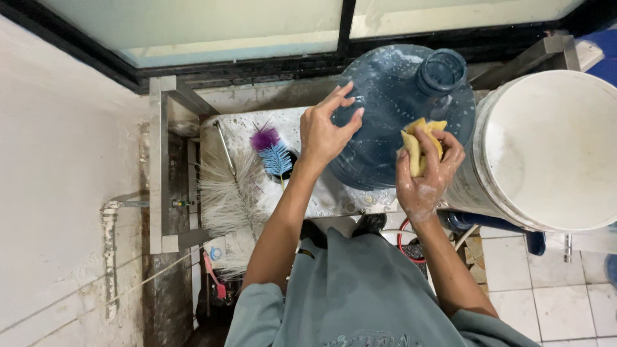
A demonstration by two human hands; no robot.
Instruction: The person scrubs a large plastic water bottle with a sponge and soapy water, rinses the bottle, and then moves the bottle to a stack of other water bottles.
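A large blue water jug (385,109) stands on a wet metal stand (244,128), covered in soap suds, its neck pointing up toward me. My left hand (326,128) rests with spread fingertips on the jug's left shoulder. My right hand (424,170) is soapy and grips a yellow sponge (419,144) pressed against the jug's right side, below the neck.
A big white bucket (546,148) stands right of the jug, close to my right hand. Left of the jug lie a white bristle brush (228,193) and a purple-and-blue bottle brush (273,151). A tiled wall with a pipe (109,257) is at far left, floor tiles at lower right.
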